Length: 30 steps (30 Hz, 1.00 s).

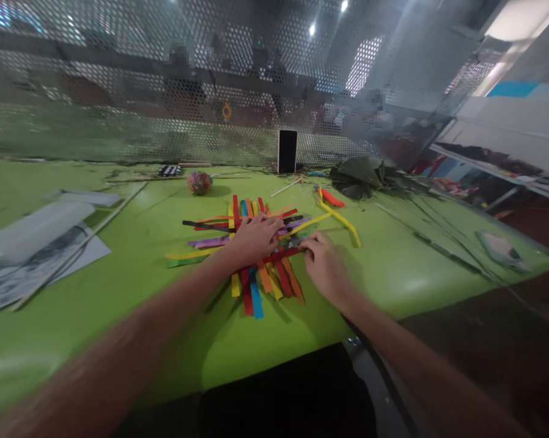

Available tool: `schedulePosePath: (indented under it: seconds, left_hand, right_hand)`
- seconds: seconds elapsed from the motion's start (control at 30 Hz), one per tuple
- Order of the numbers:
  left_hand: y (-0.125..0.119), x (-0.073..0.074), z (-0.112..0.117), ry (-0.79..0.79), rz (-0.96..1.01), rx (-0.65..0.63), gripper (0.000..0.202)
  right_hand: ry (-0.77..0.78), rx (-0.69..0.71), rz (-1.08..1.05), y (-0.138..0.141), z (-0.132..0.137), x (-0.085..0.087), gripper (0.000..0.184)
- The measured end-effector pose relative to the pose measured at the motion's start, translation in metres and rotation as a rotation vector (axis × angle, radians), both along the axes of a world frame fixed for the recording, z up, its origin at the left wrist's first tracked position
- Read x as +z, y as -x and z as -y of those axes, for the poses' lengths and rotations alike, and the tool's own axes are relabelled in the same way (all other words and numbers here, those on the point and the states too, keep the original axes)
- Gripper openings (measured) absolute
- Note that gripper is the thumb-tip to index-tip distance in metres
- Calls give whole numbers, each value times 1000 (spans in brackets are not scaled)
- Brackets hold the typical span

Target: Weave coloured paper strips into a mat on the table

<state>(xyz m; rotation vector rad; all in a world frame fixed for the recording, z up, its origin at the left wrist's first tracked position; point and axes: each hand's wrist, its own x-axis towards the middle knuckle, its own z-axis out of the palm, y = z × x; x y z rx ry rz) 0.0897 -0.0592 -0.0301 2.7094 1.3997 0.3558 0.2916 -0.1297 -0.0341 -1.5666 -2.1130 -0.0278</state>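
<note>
Colourful flat strips, paper by the look of them, cross one another in a loose weave (244, 277) on the green table. My left hand (258, 236) lies over the middle of the weave with its fingers stretched out, hiding much of the crossing. At the right side, my right hand (324, 264) pinches the end of a dark red strip (281, 255) between thumb and fingers. A grey strip end lies close to those fingertips. Loose strip ends fan out on all sides. Beyond my right hand, a bent yellow strip (345, 224) reaches away from the weave.
A multicoloured ball (199, 182) and an upright phone-like slab (287, 152) stand towards the perforated screen (132, 128). Dark leaves (359, 176) and an orange-red piece (331, 197) lie back right. Printed paper (89, 248) and a thin stick (80, 246) are at left; a phone (501, 249) lies far right.
</note>
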Motion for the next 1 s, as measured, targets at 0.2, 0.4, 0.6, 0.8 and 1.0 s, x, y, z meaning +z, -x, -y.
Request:
schedulePosePath:
  seconds: [0.2,0.4,0.6,0.8,1.0]
  left_hand:
    - [2,0,0,-8,22,-4,48]
    - [3,-2,0,-22,34,-13,45]
    - [3,-5,1,-54,49,-33,42]
    - [3,-5,0,-67,30,-73,42]
    - [4,-3,3,-87,23,-70,43]
  right_hand:
    - [-29,-27,91,3,1,-1,33]
    - [-36,-15,152,6,0,2,33]
    - [9,19,279,4,16,11,25]
    - [20,129,292,-14,38,16,38]
    - [-5,218,288,-24,58,13,40]
